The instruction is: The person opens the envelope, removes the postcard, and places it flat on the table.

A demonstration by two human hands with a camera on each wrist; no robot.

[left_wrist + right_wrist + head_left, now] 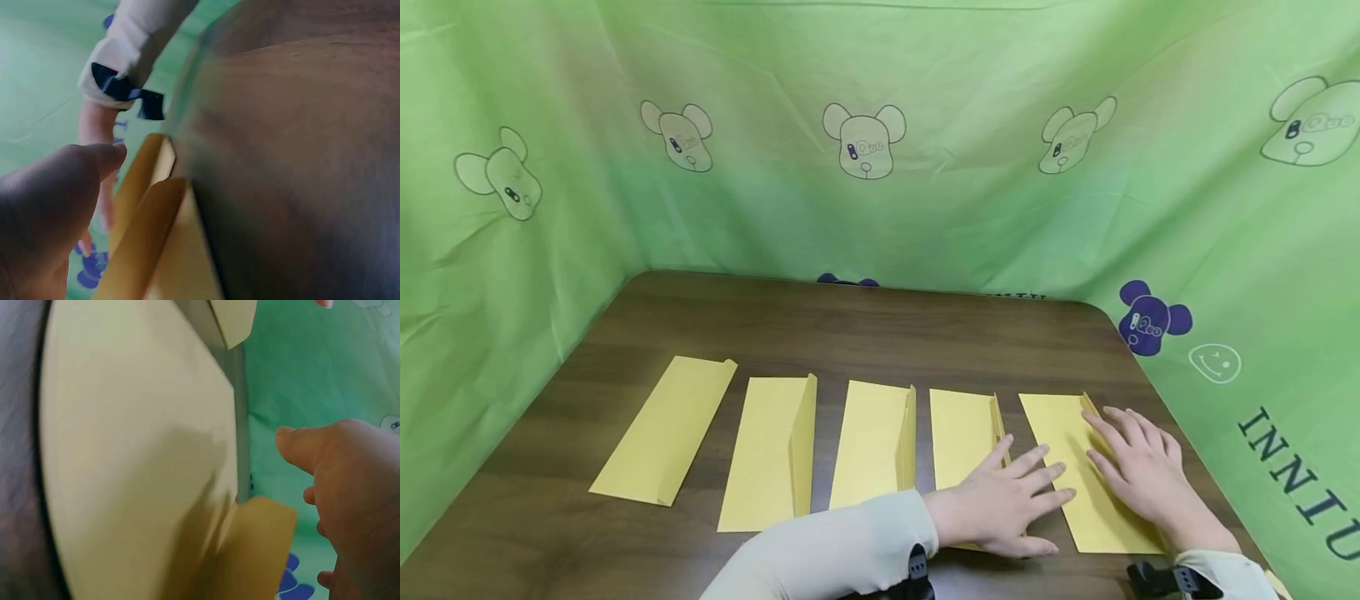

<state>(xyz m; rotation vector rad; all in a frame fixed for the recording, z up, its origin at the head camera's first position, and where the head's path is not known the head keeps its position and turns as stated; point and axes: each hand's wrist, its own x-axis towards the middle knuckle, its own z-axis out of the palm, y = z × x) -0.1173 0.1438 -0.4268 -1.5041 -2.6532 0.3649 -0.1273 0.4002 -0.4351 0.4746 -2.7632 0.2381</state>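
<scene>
Yellow envelopes lie in a row on the table, flaps along their right long sides. My left hand, fingers spread, hovers over the right side of one envelope and reaches toward the rightmost envelope. Over that last one's right edge, by its raised flap, is my right hand with fingers extended. Neither hand grips anything. In the left wrist view, raised flaps stand beyond my left hand. The right wrist view has the envelope close up, its flap tilted up near my right hand.
Several more envelopes continue leftward: one near the middle, another beside it, and the leftmost lying slanted. The dark wooden table is bordered by green printed cloth. A yellow edge shows by my right sleeve.
</scene>
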